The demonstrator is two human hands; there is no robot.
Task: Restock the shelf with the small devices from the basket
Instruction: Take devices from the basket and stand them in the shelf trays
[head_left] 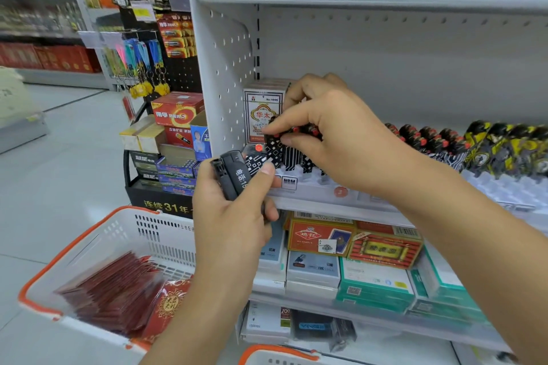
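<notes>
Nearest, lower left: white basket (89, 249) with orange rim, holding stacked red packets (118, 290); a second orange rim (275, 354) shows at the bottom edge. No small devices are visible in the basket from this angle. Next: left hand (234, 216), fingers curled round a small bunch of black lighters (232, 173), thumb pressed on top, held just below the shelf lip, apparently as a ready supply so the other hand need not go back down to the basket. Beyond it: right hand (326, 130), thumb and fingers pinching a black-and-white patterned lighter (274, 147) with a red button, upright over a white slotted tray (308, 179) on the shelf (326, 204); the top-end pinch looks suited to lowering the base into a slot. Same shelf, to the right: row of red-capped lighters (421, 135), then yellow-and-black lighters (504, 145), all seated upright in their trays. Left of the working hand: playing-card boxes (262, 111) against the shelf's perforated side panel (225, 74). Lower shelves: card packs and boxed chargers (314, 268). Farthest left: battery display (175, 118), hanging keychains (145, 68).
</notes>
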